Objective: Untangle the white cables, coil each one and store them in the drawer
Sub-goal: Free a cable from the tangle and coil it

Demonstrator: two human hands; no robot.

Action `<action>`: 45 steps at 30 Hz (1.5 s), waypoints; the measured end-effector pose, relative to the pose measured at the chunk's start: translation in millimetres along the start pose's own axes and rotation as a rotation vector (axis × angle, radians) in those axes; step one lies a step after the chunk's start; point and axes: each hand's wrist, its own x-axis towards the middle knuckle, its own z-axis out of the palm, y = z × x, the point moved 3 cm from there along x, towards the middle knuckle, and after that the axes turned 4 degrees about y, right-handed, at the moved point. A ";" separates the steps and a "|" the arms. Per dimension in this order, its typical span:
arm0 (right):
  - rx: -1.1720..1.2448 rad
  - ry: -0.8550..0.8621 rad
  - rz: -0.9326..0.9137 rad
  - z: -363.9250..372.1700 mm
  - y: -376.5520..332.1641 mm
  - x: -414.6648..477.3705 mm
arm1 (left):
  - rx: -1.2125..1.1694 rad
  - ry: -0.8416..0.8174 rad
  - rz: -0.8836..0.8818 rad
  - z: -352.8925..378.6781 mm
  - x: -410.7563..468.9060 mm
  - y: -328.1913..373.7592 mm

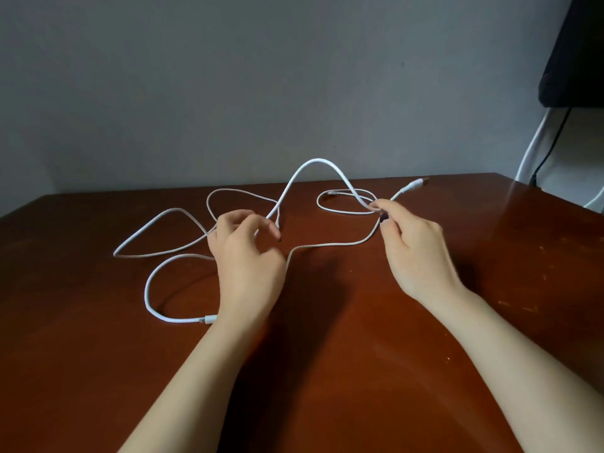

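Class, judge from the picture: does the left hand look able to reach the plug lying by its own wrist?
Likely yes. The plug lies uncovered on the table right beside that wrist; the left hand need only draw back to it.

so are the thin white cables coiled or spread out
Spread out: the thin white cables lie in loose open loops across the brown wooden table, with one arch lifted clear.

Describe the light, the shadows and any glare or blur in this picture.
Head view: dim, soft light; both arms cast dark shadows on the table beneath them; pale glare streaks its far right corner; the left hand looks slightly blurred; the right hand and the white cables look sharper.
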 end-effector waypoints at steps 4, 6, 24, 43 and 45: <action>0.067 0.096 -0.225 -0.5 -12.8 -6.7 | -0.204 0.115 0.090 -8.3 -5.5 15.9; 0.071 0.064 -0.301 8.4 -19.0 -11.1 | -0.100 0.173 0.293 -10.6 -10.2 24.8; 0.382 -0.284 -0.164 23.3 -40.1 -29.7 | -0.193 -0.185 0.233 2.2 -12.1 25.4; 0.879 -0.165 -0.074 19.1 -44.8 -20.1 | -1.038 -0.488 -0.288 -7.8 -0.9 35.9; 1.014 -0.214 -0.058 13.4 -53.9 -23.6 | -1.096 -0.408 -0.418 -8.8 2.7 29.5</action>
